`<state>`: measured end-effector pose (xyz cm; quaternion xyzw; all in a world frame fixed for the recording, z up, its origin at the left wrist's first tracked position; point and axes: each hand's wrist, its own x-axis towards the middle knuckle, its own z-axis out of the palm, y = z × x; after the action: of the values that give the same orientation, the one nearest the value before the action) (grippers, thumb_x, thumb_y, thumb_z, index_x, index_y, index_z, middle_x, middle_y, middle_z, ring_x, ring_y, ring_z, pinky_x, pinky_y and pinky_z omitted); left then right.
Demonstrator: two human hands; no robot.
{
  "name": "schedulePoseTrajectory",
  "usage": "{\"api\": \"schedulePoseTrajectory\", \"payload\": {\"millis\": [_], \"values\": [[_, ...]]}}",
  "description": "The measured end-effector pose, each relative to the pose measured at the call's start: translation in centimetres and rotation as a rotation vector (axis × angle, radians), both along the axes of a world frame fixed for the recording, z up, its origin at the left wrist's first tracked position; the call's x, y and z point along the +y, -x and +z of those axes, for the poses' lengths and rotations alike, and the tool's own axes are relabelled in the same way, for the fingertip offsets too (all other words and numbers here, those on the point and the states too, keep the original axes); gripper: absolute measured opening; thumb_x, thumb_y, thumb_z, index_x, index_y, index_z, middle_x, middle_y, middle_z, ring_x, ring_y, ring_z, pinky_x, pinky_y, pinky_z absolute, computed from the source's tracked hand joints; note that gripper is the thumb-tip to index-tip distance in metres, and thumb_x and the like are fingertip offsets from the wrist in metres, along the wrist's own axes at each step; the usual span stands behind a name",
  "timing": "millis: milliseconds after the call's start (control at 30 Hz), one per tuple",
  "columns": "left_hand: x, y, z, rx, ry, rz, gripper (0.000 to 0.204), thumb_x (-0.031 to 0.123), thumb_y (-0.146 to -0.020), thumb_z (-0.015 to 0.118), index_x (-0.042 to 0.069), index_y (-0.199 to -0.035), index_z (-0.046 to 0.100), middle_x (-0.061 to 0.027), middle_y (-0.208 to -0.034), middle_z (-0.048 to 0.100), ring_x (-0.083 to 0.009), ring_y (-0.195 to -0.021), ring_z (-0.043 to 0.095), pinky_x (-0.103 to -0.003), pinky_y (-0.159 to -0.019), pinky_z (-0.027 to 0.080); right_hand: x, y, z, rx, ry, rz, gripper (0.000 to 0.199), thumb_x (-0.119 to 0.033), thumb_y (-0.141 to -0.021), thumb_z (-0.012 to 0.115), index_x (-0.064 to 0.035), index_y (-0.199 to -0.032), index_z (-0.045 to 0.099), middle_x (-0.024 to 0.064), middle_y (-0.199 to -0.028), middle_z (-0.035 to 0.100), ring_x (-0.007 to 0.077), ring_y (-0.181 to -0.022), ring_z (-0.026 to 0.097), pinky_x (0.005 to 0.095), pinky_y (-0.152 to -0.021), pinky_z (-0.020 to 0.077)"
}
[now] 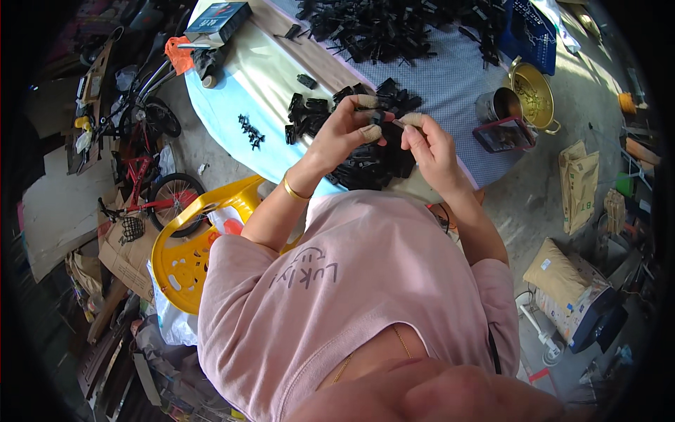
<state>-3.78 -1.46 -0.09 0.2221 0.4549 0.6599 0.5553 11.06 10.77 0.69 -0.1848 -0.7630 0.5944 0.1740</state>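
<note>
My left hand (pixel 342 132), tan covers on its thumb and finger, pinches a small black plastic part (pixel 377 117). Close beside it, my right hand (pixel 432 149) is closed on a thin, reddish-ended piece (pixel 396 122) whose tip meets or nearly meets the part; its exact kind is too small to tell. Tan covering also shows on a right finger. Below both hands lies a heap of similar black parts (pixel 365 167), partly hidden by my fingers. More black parts (pixel 304 116) are grouped just left of my left hand.
A large black pile (pixel 383 28) covers the table's far side. Small black pieces (pixel 251 132) lie at left, near a box (pixel 218 23). At right stand a metal cup (pixel 498 105), a phone (pixel 504 135), a gold pot (pixel 532 93) and a blue basket (pixel 527 36). A yellow chair (pixel 172 271) is at left.
</note>
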Motion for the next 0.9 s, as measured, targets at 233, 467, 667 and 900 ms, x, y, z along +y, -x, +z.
{"api": "schedulePoseTrajectory", "payload": {"millis": [233,467,667,900], "values": [[-0.6,-1.2,-0.1,0.145,0.025,0.1,0.03,-0.002,-0.081,0.056,0.0,-0.107,0.042,-0.0117,-0.107,0.055,-0.0154,-0.096,0.055,-0.027,-0.083,0.047,-0.9,1.0,0.2,-0.009,0.099,0.034,0.014,-0.01,-0.088,0.051,0.0005,-0.093,0.059,-0.0015,-0.064,0.056,0.0013,-0.053,0.041,0.017,-0.046,0.0322],[-0.7,-1.4,0.2,0.277,0.032,0.149,0.024,0.002,-0.078,0.063,-0.001,-0.098,0.05,-0.0066,-0.097,0.059,-0.0141,-0.091,0.058,-0.026,-0.081,0.047,-1.5,0.8,0.1,0.007,0.071,0.002,0.013,-0.009,-0.087,0.052,0.0,-0.091,0.061,-0.0011,-0.061,0.057,0.0025,-0.053,0.045,0.0174,-0.047,0.0339],[-0.7,-1.6,0.3,0.309,0.01,0.143,0.023,0.001,-0.078,0.063,-0.001,-0.097,0.051,-0.0067,-0.097,0.06,-0.014,-0.09,0.058,-0.026,-0.079,0.047,-1.8,0.7,1.1,0.024,0.018,-0.016,0.012,-0.008,-0.086,0.052,-0.0002,-0.087,0.061,0.0001,-0.06,0.057,0.0038,-0.052,0.046,0.0189,-0.046,0.0347],[-1.0,-2.7,0.0,0.662,0.041,0.223,0.017,-0.001,-0.078,0.06,-0.002,-0.094,0.054,-0.0091,-0.089,0.062,-0.0149,-0.082,0.061,-0.026,-0.073,0.049,-1.9,0.8,-0.1,-0.044,0.185,0.034,0.017,-0.013,-0.088,0.051,-0.0019,-0.079,0.059,-0.0021,-0.058,0.054,0.0027,-0.05,0.042,0.0189,-0.045,0.0318]]}}
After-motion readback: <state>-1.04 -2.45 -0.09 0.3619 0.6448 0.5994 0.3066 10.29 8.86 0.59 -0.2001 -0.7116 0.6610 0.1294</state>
